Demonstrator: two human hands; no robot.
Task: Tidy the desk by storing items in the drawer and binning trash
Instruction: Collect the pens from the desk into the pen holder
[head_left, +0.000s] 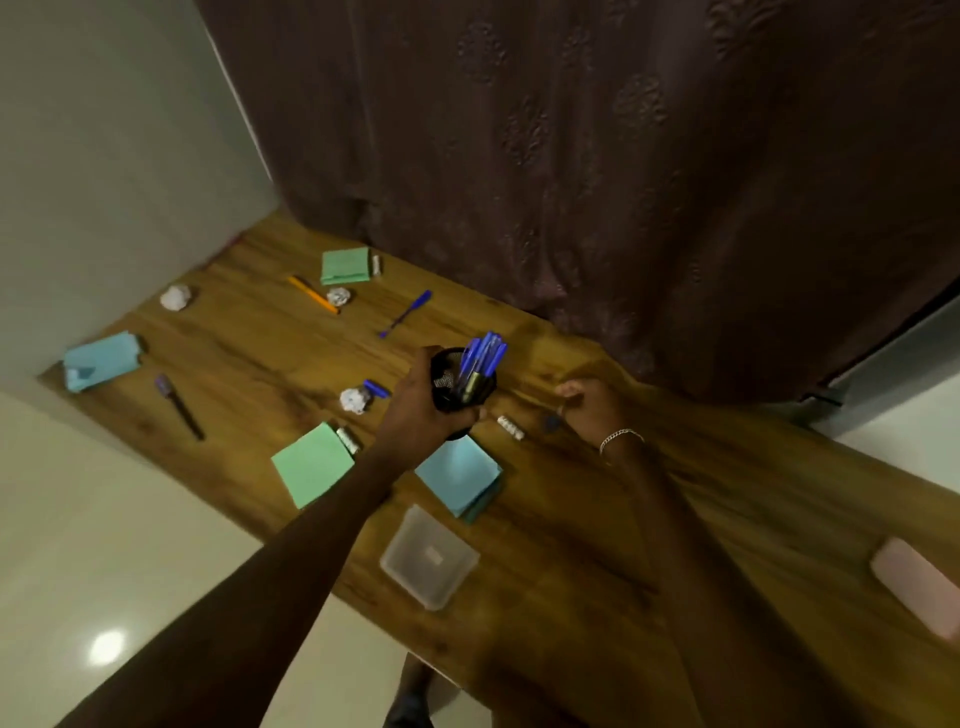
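Observation:
My left hand (426, 410) grips a black mesh pen holder (467, 382) holding several blue pens (485, 356), above the middle of the wooden desk (597, 545). My right hand (587, 408) hovers just right of it with fingers loosely curled; whether they pinch something small is unclear. Loose on the desk lie a blue pen (405, 313), an orange pen (313, 294), a dark pen (179, 407), a blue cap (376, 388) and crumpled paper balls (177, 298) (340, 296) (355, 400).
Green sticky pads (345, 265) (312, 464) and blue ones (101, 360) (460, 475) lie around. A clear plastic box (430, 557) sits near the front edge, a pink case (917, 587) at far right. Small white rolled bits (510, 427) (349, 439) lie nearby. A dark curtain (623, 156) hangs behind.

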